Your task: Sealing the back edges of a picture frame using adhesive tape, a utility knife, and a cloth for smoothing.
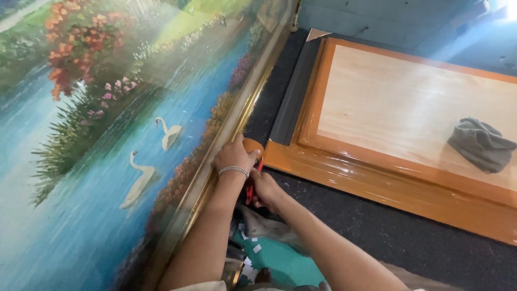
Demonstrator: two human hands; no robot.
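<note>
A large landscape painting (pixel 102 134) with two swans, flowers and blue water fills the left side, edged by a gold frame (pixel 237 116). My left hand (pixel 235 156), wearing a silver bracelet, presses against the gold frame's edge and covers an orange rounded object (pixel 254 144). Just below it, my right hand (pixel 265 188) is closed around a red-handled tool (pixel 251 189), most of which is hidden by my fingers and wrist.
A glossy orange-brown wooden panel (pixel 409 113) lies to the right on dark carpet (pixel 409 237), with a crumpled grey cloth (pixel 481 144) on it. Teal cloth with white paper scraps (pixel 280 261) lies near my lap. A blue wall (pixel 377 21) stands behind.
</note>
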